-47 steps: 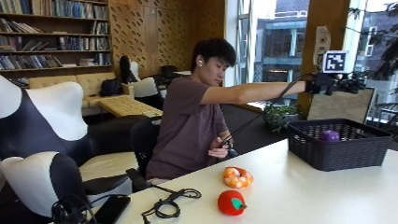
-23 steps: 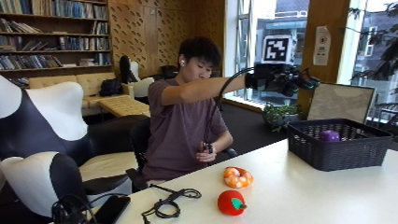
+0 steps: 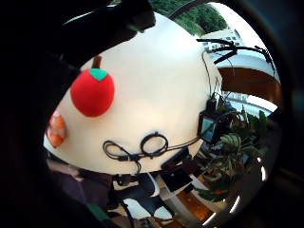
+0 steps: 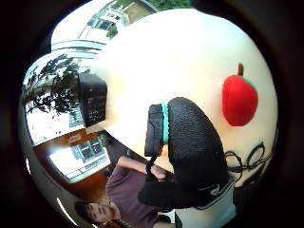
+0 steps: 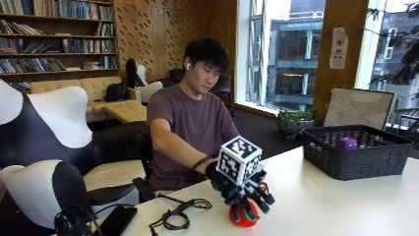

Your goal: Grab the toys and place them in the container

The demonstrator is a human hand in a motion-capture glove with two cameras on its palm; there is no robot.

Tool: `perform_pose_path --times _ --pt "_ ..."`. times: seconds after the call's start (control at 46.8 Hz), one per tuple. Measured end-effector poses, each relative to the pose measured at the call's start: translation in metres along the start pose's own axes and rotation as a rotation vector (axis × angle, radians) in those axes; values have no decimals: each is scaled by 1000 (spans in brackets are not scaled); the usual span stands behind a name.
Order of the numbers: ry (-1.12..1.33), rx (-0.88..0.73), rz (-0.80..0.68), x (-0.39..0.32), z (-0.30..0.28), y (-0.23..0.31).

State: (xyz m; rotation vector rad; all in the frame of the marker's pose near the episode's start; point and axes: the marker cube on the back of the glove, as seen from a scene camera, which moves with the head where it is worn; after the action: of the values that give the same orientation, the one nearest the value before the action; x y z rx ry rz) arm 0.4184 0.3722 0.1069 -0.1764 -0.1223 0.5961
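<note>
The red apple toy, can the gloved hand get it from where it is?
Probably yes. The gloved right hand hovers right above the red apple toy on the white table, with nothing between them.

We see open table (image 5: 340,206) between the right hand (image 5: 245,189) and the basket (image 5: 357,152); nothing stands in that stretch. The basket's top is open, with a purple toy (image 5: 346,143) inside. The red toy (image 5: 243,215) sits right under the hand. A coiled cable (image 5: 177,216) lies on the table's near-left edge, apart from that stretch.
</note>
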Motion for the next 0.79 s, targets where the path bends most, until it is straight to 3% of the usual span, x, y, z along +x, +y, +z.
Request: perform_pose_path --times 0.107,0.171,0.256,0.47,0.555,0.79 --pt "13 12 9 6 60 -6" --pt "55 143 -39 6 80 -9" --pt "116 323 -73 7 81 -15" --pt "204 519 -50 3 75 -39" --pt "217 507 -19 2 68 -48" --pt "94 294 9 -28 26 -53"
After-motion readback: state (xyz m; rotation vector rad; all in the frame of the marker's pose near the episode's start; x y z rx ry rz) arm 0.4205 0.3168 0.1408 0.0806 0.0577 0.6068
